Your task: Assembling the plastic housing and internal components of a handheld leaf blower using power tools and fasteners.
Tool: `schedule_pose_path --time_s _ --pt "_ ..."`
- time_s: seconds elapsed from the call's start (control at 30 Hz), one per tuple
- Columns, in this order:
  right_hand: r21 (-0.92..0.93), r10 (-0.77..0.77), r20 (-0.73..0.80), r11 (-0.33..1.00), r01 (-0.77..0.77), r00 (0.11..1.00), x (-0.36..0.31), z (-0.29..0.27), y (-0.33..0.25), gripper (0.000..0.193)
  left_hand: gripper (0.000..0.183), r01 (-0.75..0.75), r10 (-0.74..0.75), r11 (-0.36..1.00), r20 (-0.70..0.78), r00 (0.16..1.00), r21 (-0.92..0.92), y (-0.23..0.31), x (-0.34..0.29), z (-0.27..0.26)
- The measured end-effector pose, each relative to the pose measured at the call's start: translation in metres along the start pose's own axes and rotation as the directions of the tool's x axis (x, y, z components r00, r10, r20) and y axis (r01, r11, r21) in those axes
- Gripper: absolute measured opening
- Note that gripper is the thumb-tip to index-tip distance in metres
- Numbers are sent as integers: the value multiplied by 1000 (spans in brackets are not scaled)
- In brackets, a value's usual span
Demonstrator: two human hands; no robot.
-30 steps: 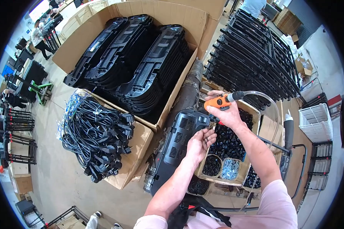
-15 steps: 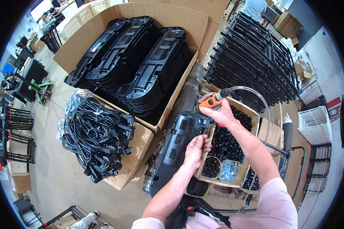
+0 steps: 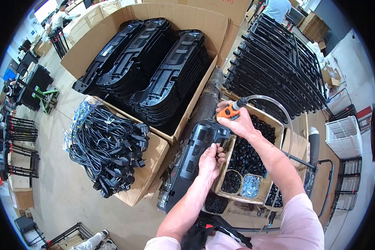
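My right hand (image 3: 243,125) is wrapped round an orange and black air screwdriver (image 3: 228,111), with a clear hose (image 3: 275,100) curving off its back end. The tool is over the far end of a long black plastic cover (image 3: 180,184) with rows of slots. My left hand (image 3: 210,161) is at the cover's right edge, thumb and fingers pinched together; what they hold, if anything, is too small to make out. Right of the cover stands a wooden box (image 3: 264,191) with black plastic parts (image 3: 246,156), dark screws (image 3: 231,182) and pale screws (image 3: 251,185).
A big cardboard box (image 3: 194,118) at the far left holds stacked black covers (image 3: 166,77). Bundled black power cables (image 3: 106,143) lie on a carton (image 3: 156,156) to the left. Black metal frames (image 3: 275,66) are stacked at the far right. Other people work in the background.
My left hand has moved slightly away from me along the cover's edge. My right hand and the screwdriver have barely moved.
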State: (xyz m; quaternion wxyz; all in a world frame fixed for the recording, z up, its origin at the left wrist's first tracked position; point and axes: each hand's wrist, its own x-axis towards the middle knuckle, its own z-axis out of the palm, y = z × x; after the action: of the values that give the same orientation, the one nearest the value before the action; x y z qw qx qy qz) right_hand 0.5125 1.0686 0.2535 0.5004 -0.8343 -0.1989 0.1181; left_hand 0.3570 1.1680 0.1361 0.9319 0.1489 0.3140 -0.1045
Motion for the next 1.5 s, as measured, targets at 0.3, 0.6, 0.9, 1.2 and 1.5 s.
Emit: schedule_pose_path --time_s 0.3,0.6,0.9,1.2,1.5 --pt "340 17 14 940 -21 1000 -50 3 -39 53 25 -66 47 969 -83 995 -238 24 13 14" --pt "299 -11 37 954 -1 999 -62 12 -56 55 23 -19 46 933 66 997 -360 39 14 3" --pt "316 -44 0 948 42 999 -45 43 -58 55 36 -55 59 934 -1 998 -354 41 -6 11" --pt "156 -25 -3 987 25 1000 -17 75 -44 47 32 172 -179 958 -11 984 -228 -4 -57 -34" --pt "10 -143 4 990 143 990 -13 88 -42 31 29 247 -247 967 5 969 -62 -19 -97 -63"
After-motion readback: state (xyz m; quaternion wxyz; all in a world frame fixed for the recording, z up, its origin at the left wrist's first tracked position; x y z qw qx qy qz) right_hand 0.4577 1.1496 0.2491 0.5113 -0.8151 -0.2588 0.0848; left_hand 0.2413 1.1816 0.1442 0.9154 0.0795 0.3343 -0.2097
